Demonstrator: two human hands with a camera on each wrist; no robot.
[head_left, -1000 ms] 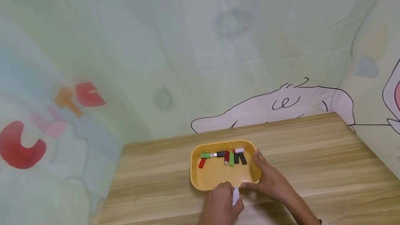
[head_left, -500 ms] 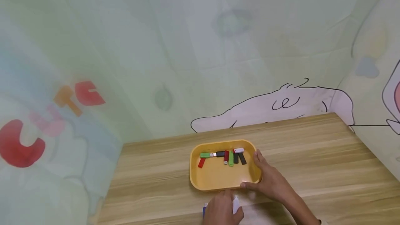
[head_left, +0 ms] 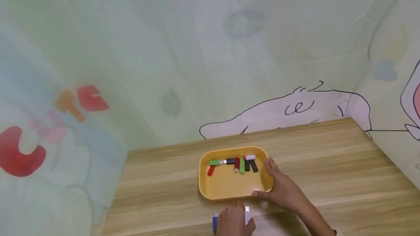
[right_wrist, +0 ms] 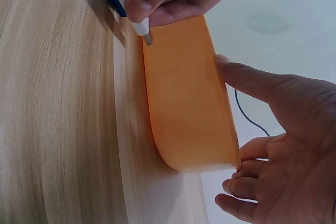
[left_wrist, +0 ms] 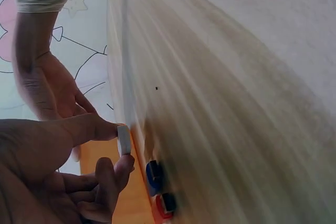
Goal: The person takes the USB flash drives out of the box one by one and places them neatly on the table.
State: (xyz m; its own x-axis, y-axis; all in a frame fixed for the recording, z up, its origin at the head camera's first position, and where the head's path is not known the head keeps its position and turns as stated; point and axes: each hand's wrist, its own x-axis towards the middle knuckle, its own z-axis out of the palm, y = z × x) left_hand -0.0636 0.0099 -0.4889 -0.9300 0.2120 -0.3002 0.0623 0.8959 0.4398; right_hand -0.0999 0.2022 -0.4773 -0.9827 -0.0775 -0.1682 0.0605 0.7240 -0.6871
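Observation:
In the head view my left hand [head_left: 233, 220] pinches a white USB stick [head_left: 247, 216], its metal plug pointing away toward the yellow plastic tray [head_left: 226, 198]. The left wrist view shows this white stick [left_wrist: 124, 140] between thumb and fingertip. Beside that hand lies a blue USB stick [head_left: 214, 223], plug also forward; a red one [left_wrist: 163, 207] lies close to it. My right hand [head_left: 286, 188] holds the tray's near right corner, thumb on the front rim and fingers along the right side. Inside the tray, green [head_left: 214, 162], black, red and white sticks lie toward the back.
The wood-grain table [head_left: 157, 188] spreads on both sides of the tray. A printed cloth backdrop [head_left: 203, 65] with cartoon drawings rises behind the table's far edge and along both sides.
My left hand has drawn the white stick back, away from the tray's front rim. The blue stick has come into sight to its left. My right hand stays on the tray.

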